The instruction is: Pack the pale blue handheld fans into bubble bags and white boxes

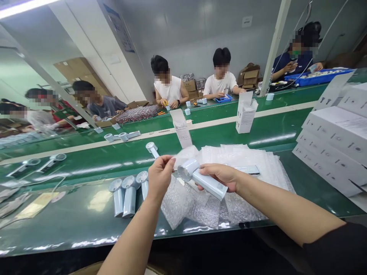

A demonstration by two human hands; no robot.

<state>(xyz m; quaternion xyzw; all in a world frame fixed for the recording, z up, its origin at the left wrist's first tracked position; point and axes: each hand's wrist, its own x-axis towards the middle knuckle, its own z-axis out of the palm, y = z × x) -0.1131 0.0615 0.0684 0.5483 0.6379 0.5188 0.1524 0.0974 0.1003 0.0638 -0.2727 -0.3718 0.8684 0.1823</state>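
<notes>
Bare forearms reach in over the near edge of the green desk. The right hand curls around the handle of a pale-blue handheld fan, its round head tipped toward the left hand. That hand's thumb and fingertips pinch together just beside the fan's head, on something too small to tell. The fan looks light and stiff, its smooth plastic perhaps slippery, so the handle seems the safest hold, rather than the grille. Soft bubble-wrap pouches lie beneath it. Three more fans stand upright toward the desk's left side, and white product boxes are stacked at its right edge. Two co-workers sit working beyond the far belt.
</notes>
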